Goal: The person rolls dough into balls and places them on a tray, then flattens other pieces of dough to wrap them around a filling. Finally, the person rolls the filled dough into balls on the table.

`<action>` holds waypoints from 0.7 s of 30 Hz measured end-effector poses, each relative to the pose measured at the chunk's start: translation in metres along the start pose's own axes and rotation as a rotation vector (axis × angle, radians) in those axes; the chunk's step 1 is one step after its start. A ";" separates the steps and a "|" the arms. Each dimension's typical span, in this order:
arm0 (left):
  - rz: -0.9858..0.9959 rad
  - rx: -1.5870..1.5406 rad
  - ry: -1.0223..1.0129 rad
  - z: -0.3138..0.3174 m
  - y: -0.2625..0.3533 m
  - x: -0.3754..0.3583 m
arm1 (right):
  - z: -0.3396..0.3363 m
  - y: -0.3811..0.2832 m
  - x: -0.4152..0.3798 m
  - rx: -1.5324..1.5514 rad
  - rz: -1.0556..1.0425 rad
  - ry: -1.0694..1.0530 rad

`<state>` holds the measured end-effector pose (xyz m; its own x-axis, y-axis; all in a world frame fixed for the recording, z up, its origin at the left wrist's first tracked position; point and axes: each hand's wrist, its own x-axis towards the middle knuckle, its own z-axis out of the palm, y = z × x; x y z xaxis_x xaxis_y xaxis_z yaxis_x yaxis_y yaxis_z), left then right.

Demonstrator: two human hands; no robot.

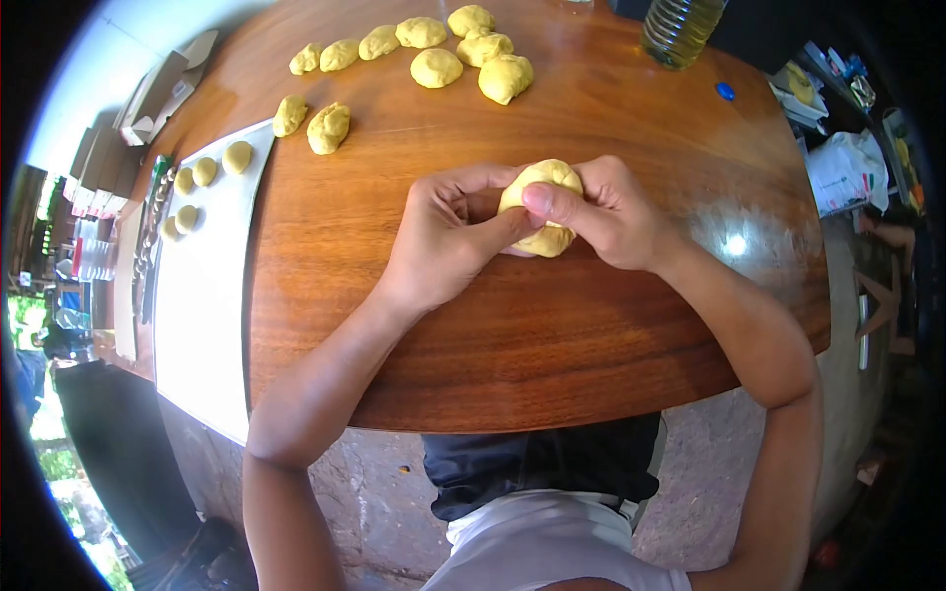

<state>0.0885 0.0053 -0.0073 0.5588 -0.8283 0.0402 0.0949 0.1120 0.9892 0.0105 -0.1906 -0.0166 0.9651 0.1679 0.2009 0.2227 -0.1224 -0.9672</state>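
Both my hands grip one piece of yellow dough [544, 239] above the wooden table [591, 345]. My left hand [443, 231] holds it from the left, thumb pressed on its near face. My right hand [619, 217] closes on the right side, its thumb lying across the front of the dough. The fingers behind the dough are mostly hidden. Farther back on the table lie several lumps of the same dough, among them a rough one [328, 128] and a smoother one [437, 68].
At the left a white tray [202, 305] carries several small dough rounds [236, 157]. A ridged bottle of yellowish liquid [680, 32] stands at the back right, near a blue cap [725, 91]. Cardboard boxes [163, 94] sit at the far left edge.
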 end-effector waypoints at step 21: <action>-0.039 -0.237 -0.016 -0.005 -0.008 0.004 | 0.001 -0.010 -0.003 -0.328 -0.028 0.051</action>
<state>0.0944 0.0036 -0.0154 0.5377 -0.8431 0.0071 0.3075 0.2039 0.9295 0.0050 -0.1889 -0.0074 0.9617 0.1277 0.2425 0.2740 -0.4285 -0.8610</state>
